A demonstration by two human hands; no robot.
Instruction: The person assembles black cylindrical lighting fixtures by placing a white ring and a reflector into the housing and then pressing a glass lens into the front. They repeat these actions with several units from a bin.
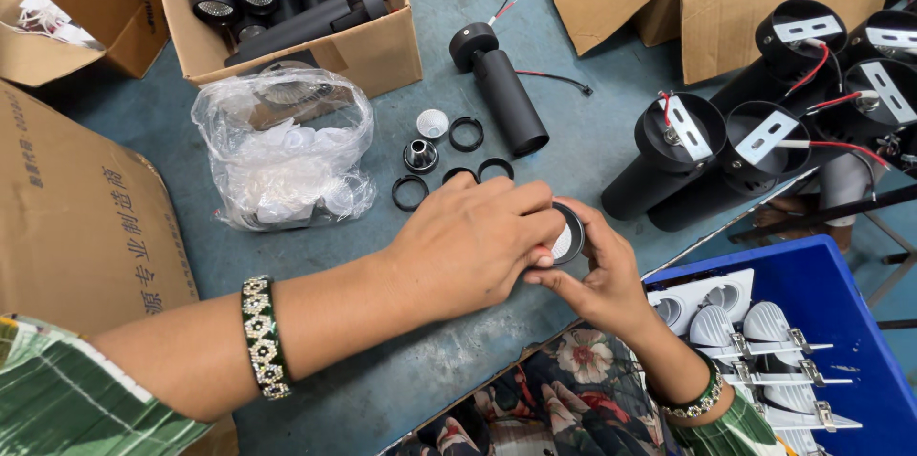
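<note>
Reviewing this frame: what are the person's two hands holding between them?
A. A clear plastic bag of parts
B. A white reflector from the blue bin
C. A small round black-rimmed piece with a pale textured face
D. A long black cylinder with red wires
C: the left hand and right hand meet around a small round black-rimmed piece, while the plastic bag and black cylinder lie untouched on the table.

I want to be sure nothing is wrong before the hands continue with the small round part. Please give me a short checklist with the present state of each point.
1. Round part held by both hands: ok.
2. Left hand fingertips on the part's rim: ok.
3. Right hand supports it from below: ok.
4. Part seated straight: cannot tell, fingers cover it.
5. Spare black rings lie within reach on the table: ok.
6. Black lamp tube lies apart from the hands: ok.
</note>
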